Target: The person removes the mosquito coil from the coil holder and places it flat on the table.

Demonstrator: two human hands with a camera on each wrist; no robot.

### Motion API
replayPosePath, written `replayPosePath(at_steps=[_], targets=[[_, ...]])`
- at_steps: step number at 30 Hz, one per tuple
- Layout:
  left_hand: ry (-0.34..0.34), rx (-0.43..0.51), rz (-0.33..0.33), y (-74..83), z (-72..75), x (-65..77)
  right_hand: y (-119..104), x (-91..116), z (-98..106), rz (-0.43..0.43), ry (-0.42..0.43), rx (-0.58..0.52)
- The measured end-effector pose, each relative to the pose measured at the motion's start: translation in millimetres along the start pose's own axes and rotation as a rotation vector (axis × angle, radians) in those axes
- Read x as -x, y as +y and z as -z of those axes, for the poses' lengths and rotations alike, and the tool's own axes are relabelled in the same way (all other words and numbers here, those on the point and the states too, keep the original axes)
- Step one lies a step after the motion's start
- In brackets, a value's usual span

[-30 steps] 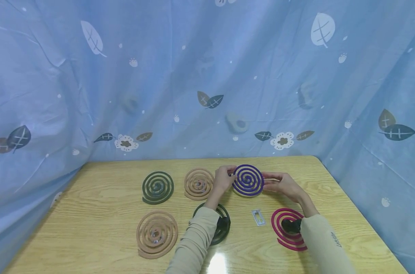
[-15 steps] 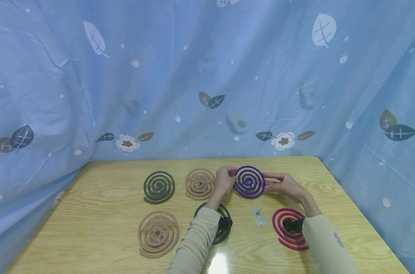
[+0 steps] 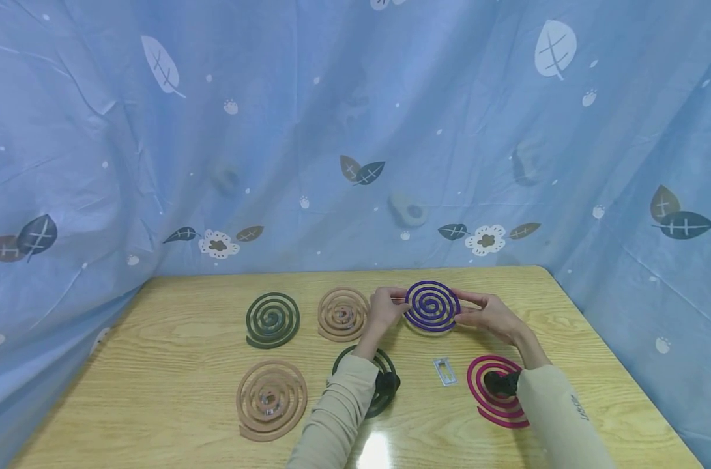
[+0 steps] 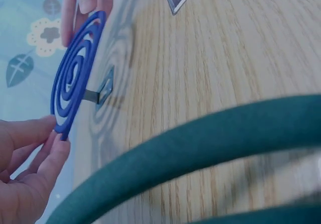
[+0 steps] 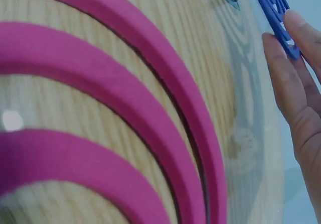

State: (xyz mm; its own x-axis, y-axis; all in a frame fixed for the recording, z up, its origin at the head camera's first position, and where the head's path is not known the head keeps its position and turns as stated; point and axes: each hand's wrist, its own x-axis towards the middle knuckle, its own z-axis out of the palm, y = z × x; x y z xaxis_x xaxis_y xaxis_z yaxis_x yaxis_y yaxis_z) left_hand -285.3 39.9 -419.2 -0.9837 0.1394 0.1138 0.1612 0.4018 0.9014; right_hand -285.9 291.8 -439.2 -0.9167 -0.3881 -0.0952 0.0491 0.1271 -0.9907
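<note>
A purple mosquito coil is held by both hands above the back right of the table. My left hand pinches its left rim between thumb and fingers. On the opposite rim, my right hand pinches it the same way. The left wrist view shows the coil joined at its middle to the upright tab of a small metal stand, whose flat base is near the table. In the right wrist view, my right hand has its thumb and fingers on either side of the rim.
Near me lie a magenta coil under the right forearm and a dark green coil partly beneath the left sleeve. A loose metal stand lies between them. Leftward sit a green coil and two tan coils.
The purple coil has shifted slightly right and tilted flatter. Both hands have kept hold of it, and the right fingers have moved up along its rim. The other coils look unmoved.
</note>
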Motion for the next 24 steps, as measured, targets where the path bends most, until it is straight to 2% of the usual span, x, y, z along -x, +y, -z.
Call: replayPosePath(at_steps=[2,10,18,24], targets=[[-0.007,0.018,0.002,-1.2,-1.0,-0.6,0.1,0.1,-0.1,0.007,-0.01,-0.028],[0.015,0.035,-0.007,-4.9,-2.7,-1.7,0.5,2.0,0.2,0.025,0.002,0.006],[-0.015,0.111,0.003,-0.3,-2.8,-0.3,0.3,7.6,3.7,0.06,0.036,-0.035],[-0.008,0.125,-0.01,-1.9,-6.2,-1.1,1.2,9.8,7.2,0.048,0.024,-0.059]])
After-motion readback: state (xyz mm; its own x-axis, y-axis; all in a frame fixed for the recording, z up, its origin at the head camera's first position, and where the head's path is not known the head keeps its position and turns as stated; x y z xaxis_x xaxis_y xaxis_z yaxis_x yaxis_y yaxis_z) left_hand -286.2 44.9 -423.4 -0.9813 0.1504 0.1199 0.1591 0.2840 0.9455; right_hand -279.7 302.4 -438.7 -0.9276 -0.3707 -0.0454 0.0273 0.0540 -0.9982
